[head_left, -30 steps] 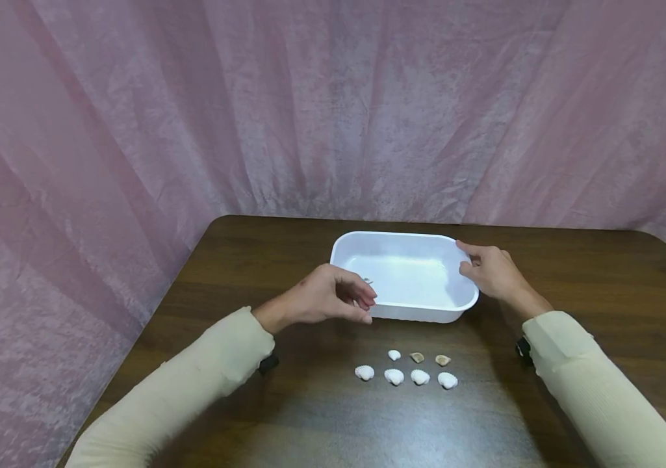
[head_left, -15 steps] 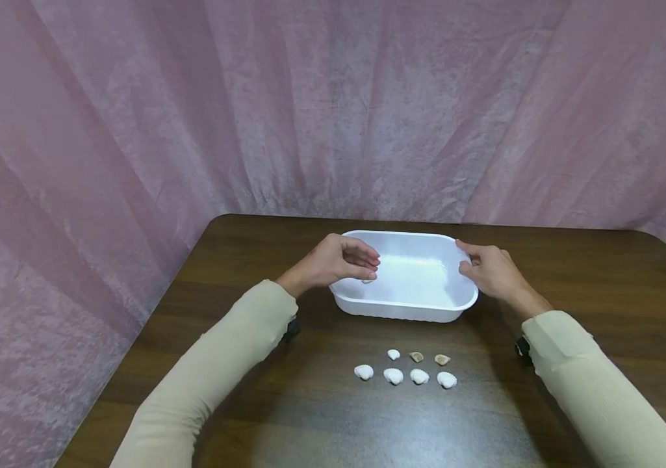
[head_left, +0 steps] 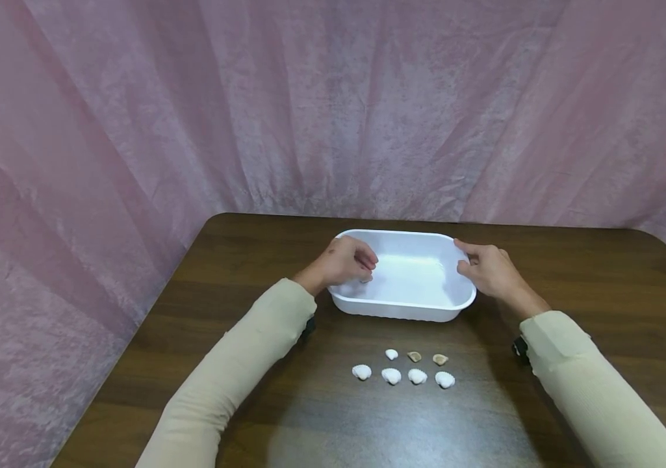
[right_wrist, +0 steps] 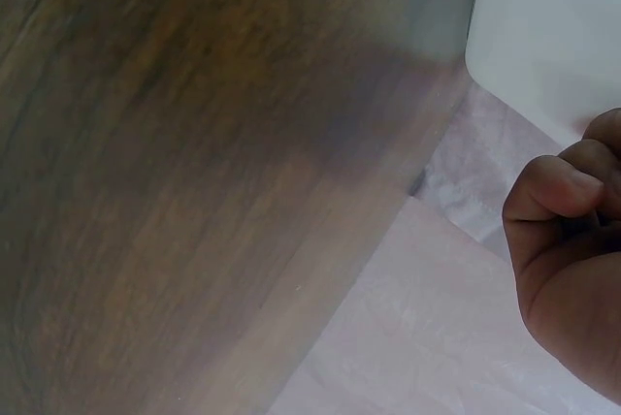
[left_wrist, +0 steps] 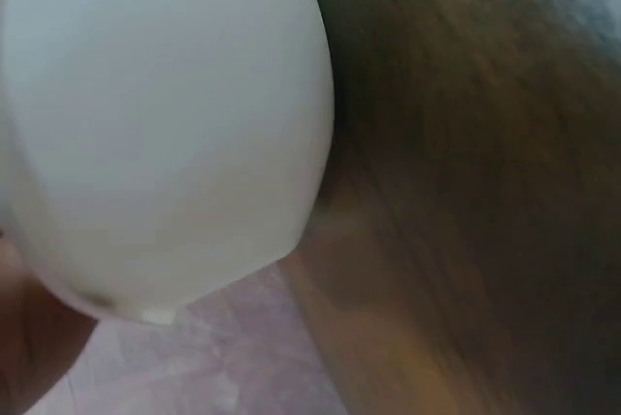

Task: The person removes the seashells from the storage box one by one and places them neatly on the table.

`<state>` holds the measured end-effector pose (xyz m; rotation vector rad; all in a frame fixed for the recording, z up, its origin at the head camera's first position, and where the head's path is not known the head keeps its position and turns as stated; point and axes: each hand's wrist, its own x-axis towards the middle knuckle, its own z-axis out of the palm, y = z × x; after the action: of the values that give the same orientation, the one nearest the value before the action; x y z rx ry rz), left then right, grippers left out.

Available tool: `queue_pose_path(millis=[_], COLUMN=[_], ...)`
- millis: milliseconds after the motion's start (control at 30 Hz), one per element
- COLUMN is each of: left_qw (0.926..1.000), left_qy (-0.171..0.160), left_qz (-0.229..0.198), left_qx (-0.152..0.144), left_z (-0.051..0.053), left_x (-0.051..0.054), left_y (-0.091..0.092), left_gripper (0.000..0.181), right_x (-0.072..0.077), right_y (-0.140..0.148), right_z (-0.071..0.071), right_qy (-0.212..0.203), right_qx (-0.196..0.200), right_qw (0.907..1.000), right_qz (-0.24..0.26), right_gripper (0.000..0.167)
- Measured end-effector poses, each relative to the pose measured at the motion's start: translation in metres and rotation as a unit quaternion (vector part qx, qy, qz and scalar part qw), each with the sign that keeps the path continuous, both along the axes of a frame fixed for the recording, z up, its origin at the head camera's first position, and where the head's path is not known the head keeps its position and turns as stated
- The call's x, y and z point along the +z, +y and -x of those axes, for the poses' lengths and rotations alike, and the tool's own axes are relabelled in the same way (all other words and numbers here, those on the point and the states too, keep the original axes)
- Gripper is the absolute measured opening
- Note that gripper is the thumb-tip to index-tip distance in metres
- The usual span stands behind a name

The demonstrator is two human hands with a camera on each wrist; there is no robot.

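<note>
A white plastic tub (head_left: 403, 309) with rounded corners sits on the table. My left hand (head_left: 345, 261) reaches inside its left end, fingers and thumb curled down around a small seashell (head_left: 364, 280) that is mostly hidden by them. On the opposite end, my right hand (head_left: 487, 270) grips the rim with fingers and thumb. Only the tub's outer wall (left_wrist: 175, 124) and a bit of skin show in the left wrist view. In the right wrist view, the right hand (right_wrist: 572, 250) has curled fingers beside the tub's white wall (right_wrist: 553, 27).
In front of the tub lie two rows of seashells: white ribbed shells such as this one (head_left: 391, 376) nearer me, and behind them a small white shell (head_left: 391, 354) and two brownish shells (head_left: 414, 356). A pink curtain (head_left: 333, 110) hangs behind the wooden table (head_left: 572, 279).
My left hand has moved from over the tub's front left edge up and into the tub, then lower, its fingers closing at the shell. The right hand has stayed on the rim.
</note>
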<state>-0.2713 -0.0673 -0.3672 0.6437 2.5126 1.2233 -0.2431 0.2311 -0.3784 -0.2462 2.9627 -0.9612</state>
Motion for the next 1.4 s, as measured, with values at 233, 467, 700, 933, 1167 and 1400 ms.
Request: queue_pose_path(millis=[233,467,700,933,1167,1400], left_qw=[0.9886,0.9718,0.9762,0.9774,0.9777,0.9828], left_qy=[0.031,0.041,0.042,0.049,0.087,0.132], left_qz=[0.146,0.230,0.211,0.204,0.184,0.126], left_qx=[0.018,0.028,0.023,0.022,0.052,0.027], left_z=[0.001,-0.001,-0.002,0.000,-0.002,-0.007], left_x=[0.001,-0.003,-0.010,-0.011,-0.009,-0.004], left_y=[0.009,0.018,0.020,0.022,0.022,0.019], left_gripper=[0.022,0.023,0.011,0.006,0.003,0.012], right_x=[0.001,0.001,-0.002,0.000,0.001,0.001], right_y=[0.000,-0.001,-0.004,-0.003,-0.002,-0.002], right_z=[-0.001,-0.001,-0.001,-0.001,-0.001,-0.002], right_qy=[-0.007,-0.007,-0.005,0.000,0.000,0.009], right_qx=[-0.001,-0.003,-0.002,-0.006,-0.006,-0.004], right_qw=[1.0000,1.0000,1.0000,1.0000,1.0000,0.9999], right_qz=[0.001,0.005,0.007,0.002,0.001,-0.003], right_gripper=[0.052,0.051,0.051,0.051,0.051,0.050])
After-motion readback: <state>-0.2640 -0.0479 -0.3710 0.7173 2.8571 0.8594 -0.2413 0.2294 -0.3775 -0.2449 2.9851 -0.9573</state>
